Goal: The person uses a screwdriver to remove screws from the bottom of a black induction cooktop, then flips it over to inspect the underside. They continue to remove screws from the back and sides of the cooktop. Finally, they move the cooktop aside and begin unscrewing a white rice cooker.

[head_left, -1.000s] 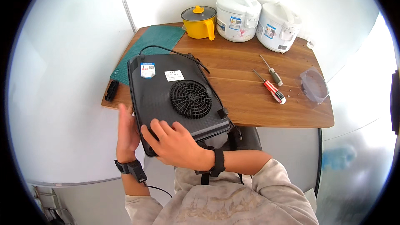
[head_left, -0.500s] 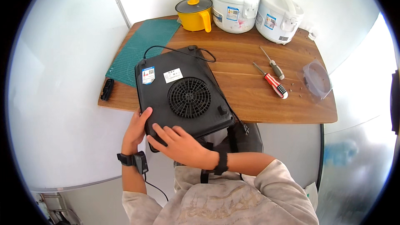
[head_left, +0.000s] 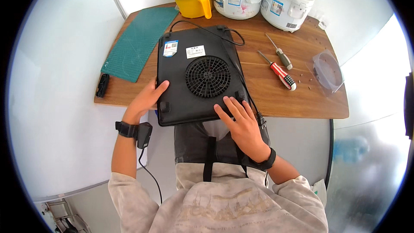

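Observation:
A black, flat appliance (head_left: 171, 71) lies bottom up over the table's front edge, showing a round vent grille (head_left: 208, 77), rubber feet and two stickers. My left hand (head_left: 144, 101) is closed on its left edge, thumb on top. My right hand (head_left: 243, 129) rests with fingers spread on the lower right corner. The appliance's cord (head_left: 185, 21) loops over its far end and runs down the right side to a plug (head_left: 261, 120) beside my right hand.
The wooden table (head_left: 293, 103) carries a green mat (head_left: 129, 47), a black object (head_left: 102, 85), a yellow pot (head_left: 192, 5), two white rice cookers (head_left: 235, 4) (head_left: 282, 13), two screwdrivers (head_left: 282, 75) (head_left: 284, 58), small screws and a clear plastic container (head_left: 327, 71). White panels flank the table.
The appliance has straightened and shifted slightly up and right in view. My right hand has moved from the lower left part to the lower right corner; my left hand now grips higher on the edge.

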The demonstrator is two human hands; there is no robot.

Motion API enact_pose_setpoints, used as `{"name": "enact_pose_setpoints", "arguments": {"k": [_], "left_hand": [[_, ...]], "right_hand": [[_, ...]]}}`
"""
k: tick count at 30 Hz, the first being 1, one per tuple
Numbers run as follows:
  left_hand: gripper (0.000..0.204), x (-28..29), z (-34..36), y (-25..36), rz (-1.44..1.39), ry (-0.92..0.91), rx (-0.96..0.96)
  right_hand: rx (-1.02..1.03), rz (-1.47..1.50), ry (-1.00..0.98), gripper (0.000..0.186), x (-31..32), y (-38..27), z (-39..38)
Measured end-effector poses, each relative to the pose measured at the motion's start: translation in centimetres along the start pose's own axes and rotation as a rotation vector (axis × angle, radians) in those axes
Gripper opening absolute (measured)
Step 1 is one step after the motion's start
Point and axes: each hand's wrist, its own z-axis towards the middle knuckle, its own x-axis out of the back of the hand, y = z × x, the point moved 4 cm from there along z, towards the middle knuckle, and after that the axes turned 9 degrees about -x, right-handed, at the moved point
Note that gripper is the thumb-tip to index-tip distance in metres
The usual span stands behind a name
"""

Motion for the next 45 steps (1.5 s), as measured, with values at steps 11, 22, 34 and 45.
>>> {"name": "enact_pose_setpoints", "arguments": {"k": [11, 22, 34, 45], "left_hand": [[0.055, -3.2, 7.8, 2.7, 0.239, 0.016, -0.031], [0.046, -4.3, 12.6, 5.1, 0.631, -0.117, -0.132], [0.045, -14.9, 12.5, 11.0, 1.089, -0.005, -0.048], [0.051, -19.3, 5.7, 9.8, 1.041, 0.126, -0.062]], "right_hand": [[-0.092, 0.003, 0.082, 0.058, 0.1, 4.8, 1.0], [-0.120, 0.058, 0.115, 0.064, 1.8, 7.7, 1.3], [-0.095, 0.138, 0.097, 0.063, 8.0, 15.6, -2.5], [-0.120, 0.363, 0.228, 0.036, 14.9, 15.3, -10.1]]}}
